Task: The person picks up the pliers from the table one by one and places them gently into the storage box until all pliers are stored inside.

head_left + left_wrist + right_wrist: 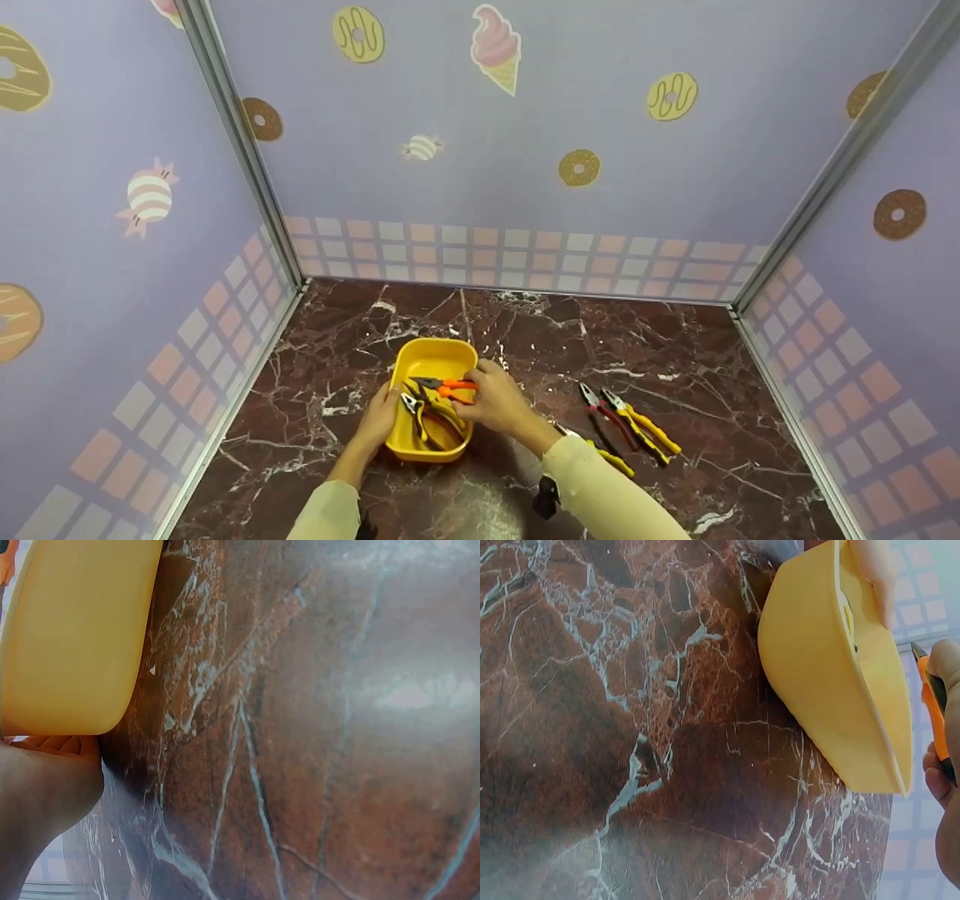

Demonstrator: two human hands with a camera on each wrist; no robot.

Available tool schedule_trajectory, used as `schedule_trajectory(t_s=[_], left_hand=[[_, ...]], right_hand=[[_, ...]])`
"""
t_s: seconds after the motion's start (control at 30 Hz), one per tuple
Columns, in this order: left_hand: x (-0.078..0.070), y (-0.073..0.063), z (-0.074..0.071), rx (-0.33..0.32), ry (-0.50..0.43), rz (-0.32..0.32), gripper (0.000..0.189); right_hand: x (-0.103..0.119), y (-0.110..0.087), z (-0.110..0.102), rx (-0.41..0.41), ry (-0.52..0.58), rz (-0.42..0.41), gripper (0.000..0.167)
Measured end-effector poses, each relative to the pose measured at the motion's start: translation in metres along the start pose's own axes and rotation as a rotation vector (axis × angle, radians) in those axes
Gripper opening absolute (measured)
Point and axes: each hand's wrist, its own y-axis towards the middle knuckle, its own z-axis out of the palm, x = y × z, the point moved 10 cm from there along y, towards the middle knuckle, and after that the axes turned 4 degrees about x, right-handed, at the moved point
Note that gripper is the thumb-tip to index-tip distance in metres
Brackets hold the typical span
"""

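A yellow plastic box (pixel 420 454) rests on the dark marble surface. Its left side is held by my left hand (pixel 377 420), the thumb at the rim. Above the box's right part, my right hand (pixel 496 397) grips long-nose pliers with orange handles (pixel 455 385), jaws pointing left. Those pliers (pixel 933 706) stand over the rim in the right wrist view. Inside the box lie yellow-and-black pliers (pixel 421 429), partly overlapped by other tools. The left wrist view shows the box wall (pixel 75 637) with my left hand (pixel 56 765) against its end.
To the right lie red-and-black pliers (pixel 598 407) beside yellow-and-black pliers (pixel 640 421). Another yellow-handled tool (pixel 616 460) is partly hidden by my right forearm. Patterned panels (pixel 510 187) enclose the surface at the back and both sides.
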Motion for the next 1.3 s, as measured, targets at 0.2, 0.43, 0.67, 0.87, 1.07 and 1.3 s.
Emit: schedule_trajectory(t_s=[0.2, 0.43, 0.67, 0.87, 1.07, 1.3], left_hand=[[0.000, -0.001, 0.002, -0.004, 0.015, -0.007, 0.053], [0.001, 0.000, 0.003, -0.003, 0.028, -0.014, 0.054], [0.000, 0.001, 0.002, -0.002, 0.010, -0.004, 0.053], [0.000, 0.002, 0.001, -0.008, 0.019, -0.003, 0.052], [0.000, 0.002, 0.000, -0.009, 0.020, -0.013, 0.053], [0.003, 0.001, 0.000, -0.007, 0.032, -0.032, 0.055]], right_hand=[[0.002, -0.001, 0.004, -0.009, -0.019, 0.004, 0.039], [0.002, -0.004, 0.010, -0.024, 0.003, 0.044, 0.039], [0.005, -0.004, 0.017, -0.006, -0.008, 0.060, 0.037], [0.004, -0.006, 0.021, -0.002, -0.021, 0.067, 0.037], [0.011, -0.005, 0.024, -0.013, -0.046, 0.040, 0.039], [0.022, -0.008, 0.032, -0.049, -0.123, -0.017, 0.041]])
